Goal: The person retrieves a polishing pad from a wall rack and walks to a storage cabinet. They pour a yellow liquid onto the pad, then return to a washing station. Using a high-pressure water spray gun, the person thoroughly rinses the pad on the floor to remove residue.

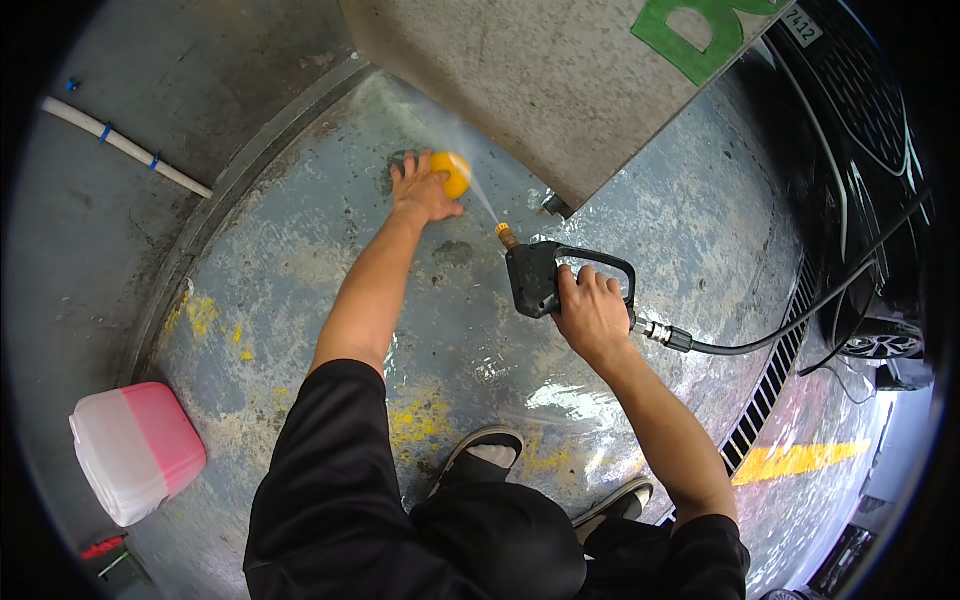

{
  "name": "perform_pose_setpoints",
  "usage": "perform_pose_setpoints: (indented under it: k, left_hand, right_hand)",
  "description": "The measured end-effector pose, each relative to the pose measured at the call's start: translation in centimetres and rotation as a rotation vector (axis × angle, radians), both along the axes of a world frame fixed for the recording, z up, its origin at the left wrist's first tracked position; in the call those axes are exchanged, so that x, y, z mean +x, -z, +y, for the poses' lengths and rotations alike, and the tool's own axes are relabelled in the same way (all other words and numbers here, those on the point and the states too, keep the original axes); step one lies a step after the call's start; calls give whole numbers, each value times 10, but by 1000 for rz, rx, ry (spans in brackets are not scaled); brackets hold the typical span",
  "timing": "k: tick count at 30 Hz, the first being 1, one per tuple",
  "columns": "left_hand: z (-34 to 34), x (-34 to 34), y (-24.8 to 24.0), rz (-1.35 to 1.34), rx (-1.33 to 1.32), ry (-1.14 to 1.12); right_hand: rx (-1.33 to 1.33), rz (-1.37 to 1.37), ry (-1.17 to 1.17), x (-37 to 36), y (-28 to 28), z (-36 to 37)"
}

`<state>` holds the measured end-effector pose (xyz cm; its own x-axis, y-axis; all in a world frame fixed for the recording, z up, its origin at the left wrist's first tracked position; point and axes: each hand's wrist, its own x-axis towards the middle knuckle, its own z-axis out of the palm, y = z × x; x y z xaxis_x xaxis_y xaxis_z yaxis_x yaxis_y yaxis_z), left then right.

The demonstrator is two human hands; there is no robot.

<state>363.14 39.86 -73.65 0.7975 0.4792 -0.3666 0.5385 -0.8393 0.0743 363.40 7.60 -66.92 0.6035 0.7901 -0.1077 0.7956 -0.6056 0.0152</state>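
My left hand (425,192) reaches out and holds a round yellow foam pad (453,175) by its left side, fingers spread along it. My right hand (596,312) is wrapped round the handle of a black pressure washer gun (533,279). Its brass-coloured nozzle points up and left, and a white water jet (483,193) runs from it to the pad, with mist drifting beyond. What lies behind the pad is hidden. A black hose (735,349) leaves the gun's rear through a metal coupling and runs right.
Above the pad juts a grey concrete block (520,75) with green paint. A black car (860,110) stands at the right, near a floor drain grate (772,385). A jug of pink liquid (140,450) sits lower left, by a wall with a white pipe (130,148). The floor is wet.
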Motion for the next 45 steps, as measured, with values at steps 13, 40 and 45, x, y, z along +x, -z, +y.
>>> perform_pose_setpoints:
  k: [13, 40, 45]
  left_hand:
    - [10, 10, 6, -12, 8, 14]
    - [22, 11, 7, -9, 27, -35]
    - [20, 11, 4, -12, 9, -35]
  right_hand:
    - [19, -9, 13, 7, 0, 12]
    - [18, 35, 18, 4, -4, 16]
    - [-7, 43, 24, 5, -3, 19]
